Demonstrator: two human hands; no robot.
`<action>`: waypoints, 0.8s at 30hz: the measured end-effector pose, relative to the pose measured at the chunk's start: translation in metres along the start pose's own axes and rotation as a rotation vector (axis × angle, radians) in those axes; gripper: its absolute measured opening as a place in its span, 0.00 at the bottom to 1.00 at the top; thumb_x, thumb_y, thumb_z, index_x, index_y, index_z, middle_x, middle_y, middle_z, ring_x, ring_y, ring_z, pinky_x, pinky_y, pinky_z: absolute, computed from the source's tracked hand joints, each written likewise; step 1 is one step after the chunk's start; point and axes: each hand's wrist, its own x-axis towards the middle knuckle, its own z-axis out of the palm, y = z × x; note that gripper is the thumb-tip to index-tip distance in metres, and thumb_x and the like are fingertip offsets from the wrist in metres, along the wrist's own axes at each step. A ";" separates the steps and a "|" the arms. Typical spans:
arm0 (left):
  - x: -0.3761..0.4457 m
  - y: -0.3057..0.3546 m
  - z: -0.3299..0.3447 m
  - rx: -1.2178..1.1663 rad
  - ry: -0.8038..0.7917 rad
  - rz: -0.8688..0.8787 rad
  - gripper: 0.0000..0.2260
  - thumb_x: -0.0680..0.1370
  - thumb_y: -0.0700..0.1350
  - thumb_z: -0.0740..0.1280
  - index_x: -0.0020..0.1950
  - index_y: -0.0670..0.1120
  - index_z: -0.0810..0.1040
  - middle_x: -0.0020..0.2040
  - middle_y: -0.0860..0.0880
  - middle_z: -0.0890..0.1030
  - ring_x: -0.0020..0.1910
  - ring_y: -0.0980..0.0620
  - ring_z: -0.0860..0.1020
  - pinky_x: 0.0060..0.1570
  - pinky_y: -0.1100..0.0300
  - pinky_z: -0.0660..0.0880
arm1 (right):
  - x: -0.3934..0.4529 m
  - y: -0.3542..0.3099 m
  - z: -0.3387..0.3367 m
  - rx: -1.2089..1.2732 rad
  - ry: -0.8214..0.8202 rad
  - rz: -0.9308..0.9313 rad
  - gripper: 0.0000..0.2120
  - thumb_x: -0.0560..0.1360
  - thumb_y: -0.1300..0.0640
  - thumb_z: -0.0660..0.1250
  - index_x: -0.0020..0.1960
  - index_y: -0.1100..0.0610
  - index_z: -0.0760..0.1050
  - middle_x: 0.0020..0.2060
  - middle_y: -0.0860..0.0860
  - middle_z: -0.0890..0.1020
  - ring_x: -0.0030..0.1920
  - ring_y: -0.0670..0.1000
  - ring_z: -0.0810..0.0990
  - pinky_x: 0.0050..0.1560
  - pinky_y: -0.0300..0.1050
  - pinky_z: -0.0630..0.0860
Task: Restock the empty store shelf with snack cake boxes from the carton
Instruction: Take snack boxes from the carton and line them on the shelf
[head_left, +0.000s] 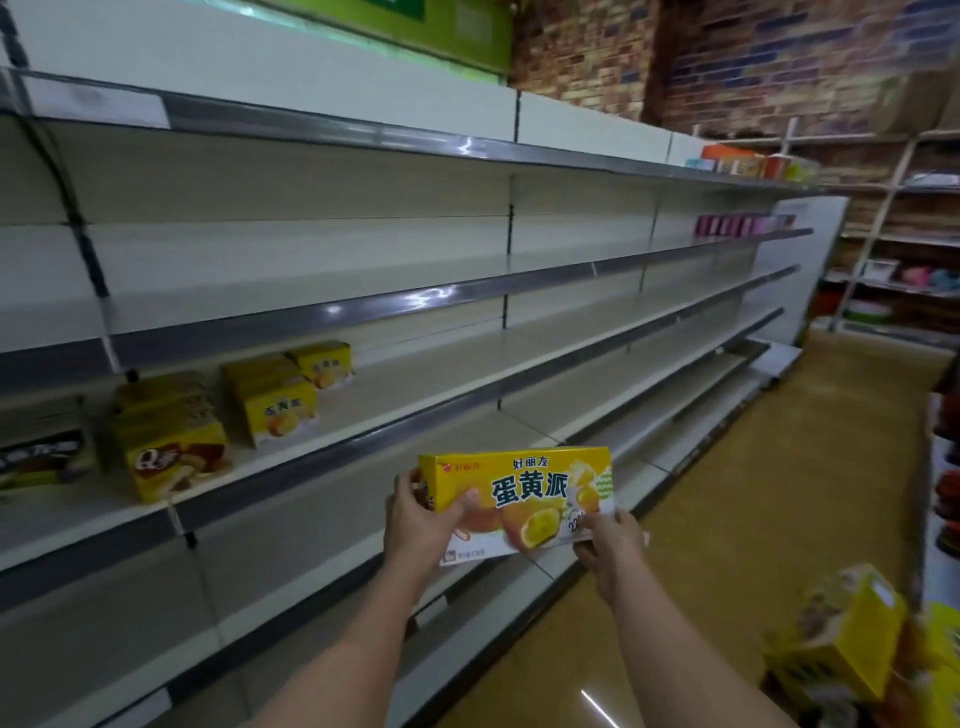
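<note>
Head view: two bare arms reach toward the shelves.
Left hand (423, 512): grasps the left end of the yellow snack cake box (524, 501).
Right hand (613, 551): pinches its lower right corner.
Box: held in the air before the shelf (415, 384).
Shelf: yellow boxes (280, 400) stand at its left.
Floor, lower right: blurred yellow boxes (841, 634).

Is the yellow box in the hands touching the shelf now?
Apart. The head view shows the yellow box held in the air before the shelf.
</note>
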 end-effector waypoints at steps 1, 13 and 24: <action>0.012 -0.002 -0.011 0.022 0.026 0.023 0.29 0.68 0.51 0.77 0.64 0.50 0.68 0.60 0.45 0.73 0.46 0.50 0.78 0.36 0.62 0.76 | -0.001 0.001 0.015 0.016 -0.031 -0.007 0.10 0.77 0.69 0.62 0.58 0.62 0.69 0.42 0.57 0.77 0.46 0.58 0.77 0.47 0.51 0.76; 0.116 -0.006 -0.031 0.031 0.080 0.050 0.25 0.76 0.50 0.68 0.72 0.51 0.66 0.61 0.47 0.78 0.56 0.45 0.78 0.53 0.50 0.76 | 0.072 -0.025 0.120 -0.151 -0.133 -0.098 0.21 0.74 0.66 0.68 0.63 0.62 0.62 0.56 0.62 0.76 0.55 0.60 0.77 0.56 0.55 0.74; 0.223 0.020 0.014 0.084 0.273 0.032 0.22 0.78 0.48 0.67 0.67 0.45 0.63 0.59 0.44 0.77 0.56 0.42 0.77 0.52 0.52 0.72 | 0.195 -0.085 0.178 -0.633 -0.213 -0.307 0.20 0.62 0.36 0.74 0.46 0.46 0.76 0.53 0.52 0.82 0.59 0.59 0.76 0.61 0.57 0.72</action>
